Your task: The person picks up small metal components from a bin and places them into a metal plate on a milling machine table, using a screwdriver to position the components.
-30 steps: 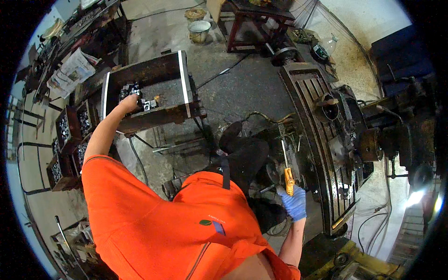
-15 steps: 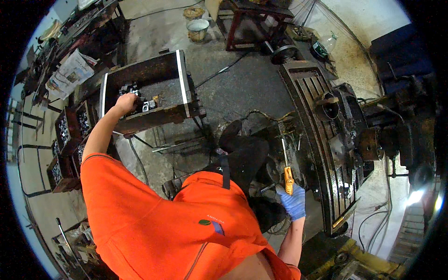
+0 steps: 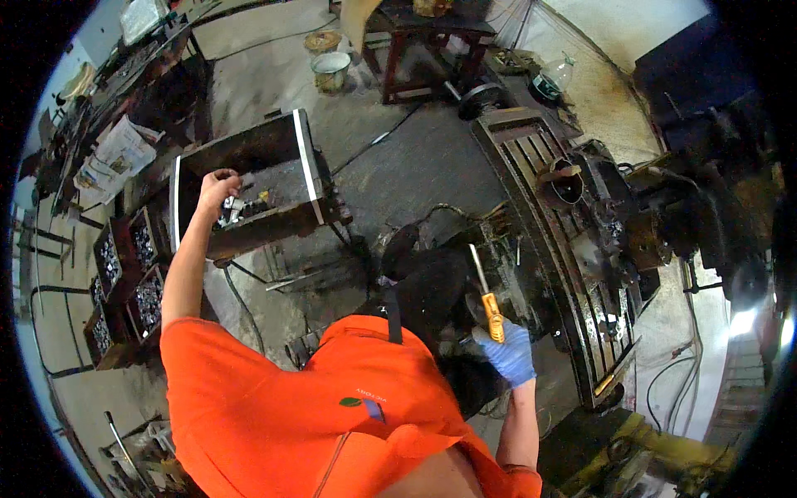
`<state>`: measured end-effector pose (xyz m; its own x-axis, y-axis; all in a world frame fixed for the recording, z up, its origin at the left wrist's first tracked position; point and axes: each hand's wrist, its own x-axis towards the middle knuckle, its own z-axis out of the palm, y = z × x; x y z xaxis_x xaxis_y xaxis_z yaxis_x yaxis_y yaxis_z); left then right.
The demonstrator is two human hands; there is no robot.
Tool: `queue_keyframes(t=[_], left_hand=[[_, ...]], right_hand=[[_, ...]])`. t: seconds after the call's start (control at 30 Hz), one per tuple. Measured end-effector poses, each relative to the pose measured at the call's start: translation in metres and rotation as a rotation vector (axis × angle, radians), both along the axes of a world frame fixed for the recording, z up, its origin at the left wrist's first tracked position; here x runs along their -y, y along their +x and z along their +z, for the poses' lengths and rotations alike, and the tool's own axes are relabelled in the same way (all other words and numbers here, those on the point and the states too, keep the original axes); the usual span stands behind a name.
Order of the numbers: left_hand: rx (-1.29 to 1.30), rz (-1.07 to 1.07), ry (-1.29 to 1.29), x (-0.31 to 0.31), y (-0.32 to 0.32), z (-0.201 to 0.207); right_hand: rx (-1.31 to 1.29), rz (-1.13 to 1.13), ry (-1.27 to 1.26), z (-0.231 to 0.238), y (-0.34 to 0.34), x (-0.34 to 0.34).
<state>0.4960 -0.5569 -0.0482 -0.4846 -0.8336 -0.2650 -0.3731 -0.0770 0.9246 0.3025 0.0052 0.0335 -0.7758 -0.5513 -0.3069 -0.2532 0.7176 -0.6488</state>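
My bare left hand (image 3: pixel 218 189) is over the dark box (image 3: pixel 256 236), its fingers bent together; whatever they may hold is too small to make out. Small metal parts (image 3: pixel 236 209) lie in a heap on the box floor just below that hand. In a blue glove, my right hand (image 3: pixel 508 355) is closed round the lower end of a yellow-handled tool (image 3: pixel 493 315). The tool's long thin metal shaft points up and away from me. Its exact kind does not show clearly.
To the right stands a machine with a long slotted table (image 3: pixel 552 241), bearing metal chips and another yellow-handled tool (image 3: pixel 608 384). Several bins (image 3: pixel 149 303) of small parts stand at left. A bucket (image 3: pixel 330 71) and dark red stand (image 3: pixel 432 41) are at the back.
My left hand has lifted slightly off the metal parts, its fingers more drawn up. The right hand and its tool have shifted slightly left. The whole view has swung a little.
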Motion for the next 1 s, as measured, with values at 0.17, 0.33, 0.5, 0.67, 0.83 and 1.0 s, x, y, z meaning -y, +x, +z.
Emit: queue_keyframes(t=[0.17, 0.33, 0.5, 0.67, 0.83, 1.0], left_hand=[[-0.722, 0.026, 0.485, -0.061, -0.079, 0.049], [-0.750, -0.398, 0.651, -0.154, -0.193, 0.075], [-0.492, -0.840, 0.494, -0.260, -0.275, 0.071], [-0.300, -1.173, 0.288, -0.337, -0.317, 0.062], [-0.362, -1.560, -0.159, -0.393, -0.358, 0.052], [-0.471, -1.711, -0.781, -0.465, -0.399, 0.085]], right_hand=[[-0.050, 0.119, 0.057, 0.023, 0.007, 0.028], [0.071, 0.099, -0.012, 0.055, 0.001, 0.030], [-0.177, 0.058, 0.141, 0.049, -0.024, 0.010], [-0.162, -0.080, 0.261, 0.039, -0.037, -0.026], [-0.071, -0.166, 0.277, 0.026, -0.031, -0.079], [-0.078, -0.546, 0.074, 0.040, -0.029, -0.134]])
